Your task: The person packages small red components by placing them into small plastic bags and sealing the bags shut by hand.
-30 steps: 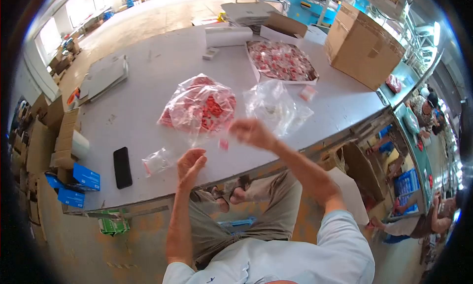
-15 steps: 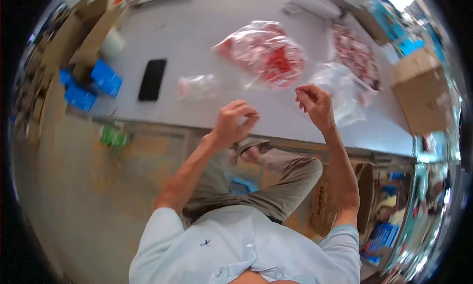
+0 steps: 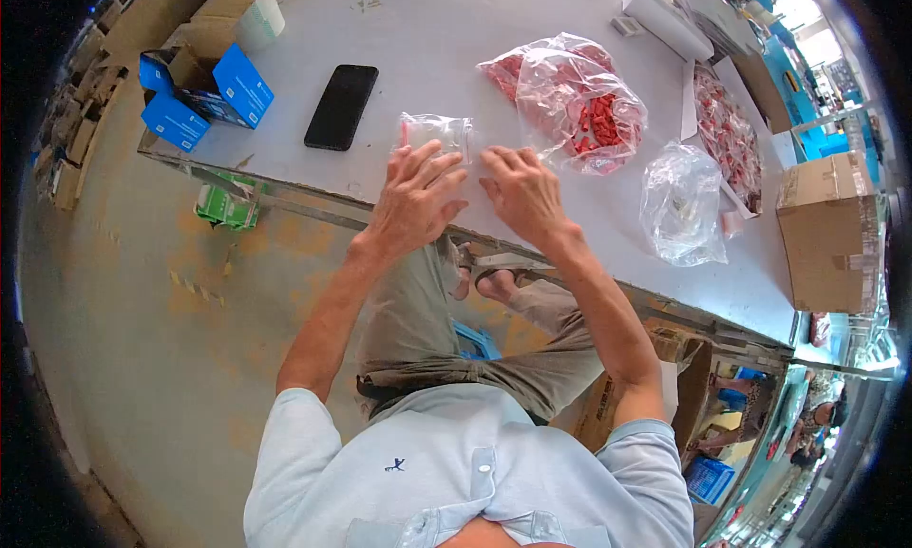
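My left hand [image 3: 416, 197] lies over the near edge of a small clear plastic bag [image 3: 439, 130], fingers outstretched and covering part of it. The bag is flat on the table, with something thin and red at its left side. Just right of it, my right hand [image 3: 525, 193] rests at the table top with fingers bent and apart, nothing visible in them. Beyond that hand sits a large clear bag of small red pieces [image 3: 598, 121]. A crumpled clear bag [image 3: 680, 202] with indistinct contents lies further right.
A black phone [image 3: 341, 107] lies left on the white table [image 3: 418, 35]. An opened blue box [image 3: 242, 87] stands at the left corner. To the right are a shallow box of red-and-clear packets [image 3: 727, 125] and a cardboard box [image 3: 828, 235]. A paper roll [image 3: 670, 21] lies behind.
Both hands have come to the small clear bag, the right one moving left from near the crumpled bag. My left hand has opened from a curled shape. The camera view has shifted.
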The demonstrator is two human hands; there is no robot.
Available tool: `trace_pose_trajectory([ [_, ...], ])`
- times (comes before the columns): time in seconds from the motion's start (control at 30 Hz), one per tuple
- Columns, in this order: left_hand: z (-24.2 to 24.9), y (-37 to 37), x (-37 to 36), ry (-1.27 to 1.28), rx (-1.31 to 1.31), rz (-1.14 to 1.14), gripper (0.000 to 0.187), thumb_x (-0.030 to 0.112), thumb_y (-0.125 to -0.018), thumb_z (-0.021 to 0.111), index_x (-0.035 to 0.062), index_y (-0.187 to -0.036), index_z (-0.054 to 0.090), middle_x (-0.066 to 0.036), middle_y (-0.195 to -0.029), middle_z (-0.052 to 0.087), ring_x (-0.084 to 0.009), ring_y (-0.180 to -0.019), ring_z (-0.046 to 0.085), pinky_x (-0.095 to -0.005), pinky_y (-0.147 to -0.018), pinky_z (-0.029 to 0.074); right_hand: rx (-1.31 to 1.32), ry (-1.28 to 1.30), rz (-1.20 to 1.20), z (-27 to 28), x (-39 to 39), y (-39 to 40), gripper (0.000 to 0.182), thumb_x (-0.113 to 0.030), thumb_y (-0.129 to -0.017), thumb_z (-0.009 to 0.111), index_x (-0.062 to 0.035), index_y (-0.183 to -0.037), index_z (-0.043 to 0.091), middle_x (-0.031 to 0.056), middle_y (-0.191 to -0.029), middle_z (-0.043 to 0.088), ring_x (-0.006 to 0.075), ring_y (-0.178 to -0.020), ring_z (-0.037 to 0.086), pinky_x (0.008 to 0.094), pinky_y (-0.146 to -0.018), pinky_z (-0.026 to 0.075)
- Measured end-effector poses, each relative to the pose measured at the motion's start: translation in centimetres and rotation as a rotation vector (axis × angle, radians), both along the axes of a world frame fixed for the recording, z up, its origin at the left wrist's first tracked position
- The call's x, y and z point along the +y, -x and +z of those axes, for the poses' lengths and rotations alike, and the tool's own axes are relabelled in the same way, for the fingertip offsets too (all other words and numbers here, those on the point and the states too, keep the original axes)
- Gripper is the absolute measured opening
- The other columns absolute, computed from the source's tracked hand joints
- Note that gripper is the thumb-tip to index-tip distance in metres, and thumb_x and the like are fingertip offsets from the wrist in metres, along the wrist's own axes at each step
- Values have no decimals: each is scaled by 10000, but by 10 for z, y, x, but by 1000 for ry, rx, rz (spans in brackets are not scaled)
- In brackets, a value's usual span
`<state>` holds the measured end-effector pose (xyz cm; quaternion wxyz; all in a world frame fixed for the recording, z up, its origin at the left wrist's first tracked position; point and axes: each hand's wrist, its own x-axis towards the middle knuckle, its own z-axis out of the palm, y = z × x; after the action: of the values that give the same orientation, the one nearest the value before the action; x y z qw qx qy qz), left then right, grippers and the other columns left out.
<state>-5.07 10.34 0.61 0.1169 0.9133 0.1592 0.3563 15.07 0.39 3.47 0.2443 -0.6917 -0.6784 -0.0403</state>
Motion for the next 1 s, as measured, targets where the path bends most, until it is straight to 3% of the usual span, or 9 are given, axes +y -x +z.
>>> trace_pose_trajectory([
  [0.07,-9,-5,2,13,95,62,370,299,-913,784,83,-1209,734,-93,-1339,671,-325,-1418,486,-567,-1197,309,-105,42,39,-2,-7,3,351,-179,-905,761,-15,-1210,703,125,-1219,729,302,-1166,654,446,-924,552],
  [0.2,-16,-3,5,20,104,52,391,317,-919,777,78,-1225,729,-95,-1330,676,-329,-1412,495,-581,-1204,300,-181,108,-8,0,-49,-3,442,-227,-889,785,-37,-1275,685,128,-1311,711,316,-1202,635,464,-949,535],
  [0.4,-15,-11,-5,16,14,49,333,184,-867,798,86,-1179,734,-70,-1274,689,-299,-1357,531,-551,-1191,332,-96,67,-30,-9,-103,-17,513,-183,-850,823,-43,-1317,665,117,-1339,700,319,-1204,634,469,-984,524],
  [0.47,-16,-20,-13,-13,-80,-65,339,92,-817,802,98,-1149,733,-50,-1237,685,-271,-1283,558,-512,-1144,377,-71,29,-32,-11,-109,-18,516,-174,-844,828,-46,-1316,665,117,-1337,701,320,-1203,635,469,-987,523],
  [0.57,-3,-38,-26,-18,-30,-56,325,57,-794,802,100,-1110,736,-37,-1213,676,-261,-1222,573,-487,-1092,411,-85,7,-23,-13,-105,-20,526,-181,-845,826,-45,-1325,658,114,-1332,704,327,-1194,636,474,-1001,519],
  [0.63,-2,-42,-25,-27,-24,-71,333,39,-796,798,97,-1118,739,-43,-1219,681,-271,-1230,573,-479,-1083,420,33,58,-29,-13,-98,-25,530,-238,-896,786,-45,-1366,635,127,-1405,659,337,-1322,570,502,-1083,475],
  [0.73,-5,-41,-24,-38,-21,-78,318,12,-804,784,90,-1110,744,-52,-1221,687,-281,-1239,573,-463,-1073,433,-45,-78,28,-10,-75,-23,578,-287,-897,793,-43,-1392,620,145,-1471,604,345,-1417,500,524,-1155,421],
  [0.93,-19,-39,-16,-29,-82,-52,268,-15,-828,749,79,-1078,740,-58,-1205,688,-278,-1224,587,-450,-1062,448,-74,66,97,-23,-71,-23,632,-366,-879,803,-63,-1403,620,137,-1506,574,350,-1482,436,551,-1228,330],
  [1.0,-19,-35,-17,-20,-78,-54,263,-25,-834,737,79,-1076,739,-61,-1202,688,-277,-1221,591,-454,-1062,450,-58,62,120,-23,-89,-23,620,-336,-860,813,-67,-1388,629,121,-1489,593,345,-1460,461,542,-1219,349],
])
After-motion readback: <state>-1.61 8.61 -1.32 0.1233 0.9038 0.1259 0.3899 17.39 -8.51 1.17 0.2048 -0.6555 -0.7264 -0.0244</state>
